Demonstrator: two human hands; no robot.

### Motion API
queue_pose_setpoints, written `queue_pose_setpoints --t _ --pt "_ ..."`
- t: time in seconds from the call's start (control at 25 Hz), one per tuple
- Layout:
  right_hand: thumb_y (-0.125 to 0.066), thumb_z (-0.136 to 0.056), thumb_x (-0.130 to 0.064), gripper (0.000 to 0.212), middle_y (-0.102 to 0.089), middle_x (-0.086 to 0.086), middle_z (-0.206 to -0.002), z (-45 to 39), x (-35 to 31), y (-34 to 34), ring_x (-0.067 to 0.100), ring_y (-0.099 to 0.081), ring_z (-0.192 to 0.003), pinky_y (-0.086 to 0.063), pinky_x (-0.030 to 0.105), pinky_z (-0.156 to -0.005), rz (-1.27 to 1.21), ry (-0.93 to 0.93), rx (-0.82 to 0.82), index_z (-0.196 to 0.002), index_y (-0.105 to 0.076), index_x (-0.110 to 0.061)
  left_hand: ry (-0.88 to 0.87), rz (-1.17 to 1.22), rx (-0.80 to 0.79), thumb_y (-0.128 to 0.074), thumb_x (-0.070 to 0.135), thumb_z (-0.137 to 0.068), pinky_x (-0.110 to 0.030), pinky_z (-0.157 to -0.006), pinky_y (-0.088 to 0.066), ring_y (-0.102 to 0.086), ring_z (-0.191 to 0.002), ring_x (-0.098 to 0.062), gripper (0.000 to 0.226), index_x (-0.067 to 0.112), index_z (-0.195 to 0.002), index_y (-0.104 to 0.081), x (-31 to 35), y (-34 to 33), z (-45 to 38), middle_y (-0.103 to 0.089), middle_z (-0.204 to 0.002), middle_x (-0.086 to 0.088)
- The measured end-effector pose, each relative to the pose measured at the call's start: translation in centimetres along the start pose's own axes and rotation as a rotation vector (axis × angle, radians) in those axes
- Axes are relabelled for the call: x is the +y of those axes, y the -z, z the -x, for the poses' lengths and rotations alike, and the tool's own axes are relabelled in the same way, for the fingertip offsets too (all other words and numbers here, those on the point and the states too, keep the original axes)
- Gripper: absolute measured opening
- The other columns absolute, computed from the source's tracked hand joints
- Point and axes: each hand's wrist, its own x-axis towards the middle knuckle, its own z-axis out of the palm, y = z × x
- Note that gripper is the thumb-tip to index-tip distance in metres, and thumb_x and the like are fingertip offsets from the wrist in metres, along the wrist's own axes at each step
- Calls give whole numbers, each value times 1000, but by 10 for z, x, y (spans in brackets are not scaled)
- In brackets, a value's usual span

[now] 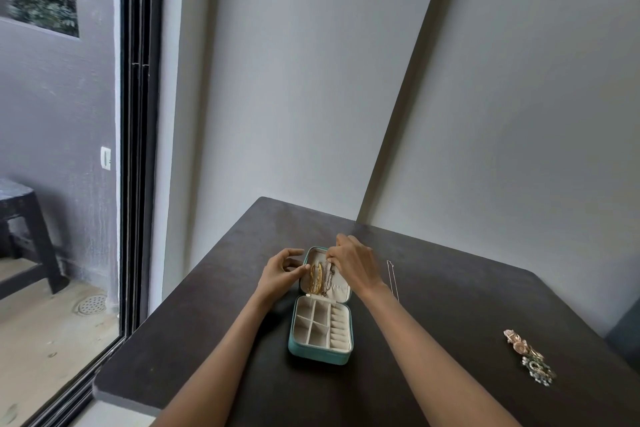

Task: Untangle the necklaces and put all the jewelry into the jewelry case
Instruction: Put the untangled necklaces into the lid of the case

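**Both hands at the open lid of a jewelry case**

Dark worktop [207, 340], wide and matte, spreading under both forearms and out past either wrist. Teal jewelry case [320, 355] lying open on it between the two arms, base nearer the body, lid [341, 289] laid back at the far side, right under the fingers. Cream lining inside; base split into square compartments on the left-hand side and a column of ring rolls on the right-hand side, all bare as far as can be seen.

Left hand [280, 272] at the lid's left edge, fingers loosely curled, thumb tip touching the teal rim, nothing clamped in it. Right hand [353, 262] over the lid's top right corner, fingers bent down and drawn together at the upper end of the silver chain [328, 279]; apparently pinching it, though the contact itself is hidden beneath the knuckles.

Gold chain [314, 277] hanging down the lid lining just beside the left thumb, the silver one next to it toward the right hand, both ending near the hinge.

Off to the outside of the right wrist, a thin pale necklace [392, 279] stretched in a long line on the worktop, apart from the case. Well beyond the right forearm, toward the worktop's right edge, a small heap of loose jewelry: rose-gold pieces [519, 345] at the far end, green-and-silver pieces [538, 371] just nearer, the two groups touching. Single items in the heap too small to tell apart.
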Motion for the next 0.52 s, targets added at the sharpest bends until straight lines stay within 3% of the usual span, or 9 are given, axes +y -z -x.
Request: queue_pose_setpoints --t 0.12,0.36,0.52 --pt "-89 -59 -16 23 -54 -7 -64 1 0 0 10 -54 -52 -34 16 -40 10 32 39 -62 -67 -25 -13 24 -7 -73 10 -79 -19 -75 -52 -64 -77 -13 33 18 -108 -59 0 0 0 -69 -91 -12" --pt "-81 -71 -15 19 -57 -3 -71 2 1 7 16 -62 -60 -46 23 -47 -142 64 86 -72 -62 -18 -24 136 -3 -71 2 -79 -15 -71 -51 -64 -74 -11 39 12 -114 -56 5 0 4 -68 -89 -13" --pt "-75 -77 -8 13 -60 -4 -79 18 3 14 12 -62 -60 -39 15 -49 -247 -16 238 -83 -68 -18 -12 232 6 -72 0 -77 -15 -72 -52 -64 -79 -15 43 10 -116 -56 8 3 7 -67 -94 -17"
